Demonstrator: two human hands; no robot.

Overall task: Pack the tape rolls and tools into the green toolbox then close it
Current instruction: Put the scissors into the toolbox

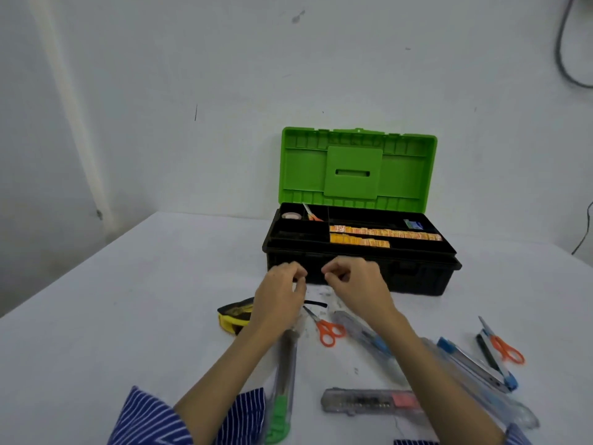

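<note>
The fingers of the left hand (282, 285) are curled, thumb against fingertips, and the fingers of the right hand (353, 281) are curled in the same way. Both hands are held just in front of the toolbox (359, 271). Whether something small is pinched between them cannot be told; nothing is plainly seen in either hand.

Directly beyond the fingers the toolbox is standing with its green lid (356, 168) raised upright. In its tray a tape roll (291, 215), scissors (310, 214) and orange strips (382, 232) are already laid.

Just below the fingers a short black piece (316, 304) is lying, and near it the second scissors (327, 329). Under the left wrist a yellow-black tool (232, 316) is partly hidden. Nearer to the person several cutters are spread: a green one (282, 380), a pink one (369, 403), and blue ones (475, 367) to the right, with a third scissors (503, 346) beside them.

Much is still to be packed. The forearms are held low over the cutters, so one could be swept toward the table edge when a hand is drawn back. The tray looks shallow, and if long cutters are laid across its dividers, the lid will probably be stopped from closing. The scissors' tips could also be caught by a careless grasp.
</note>
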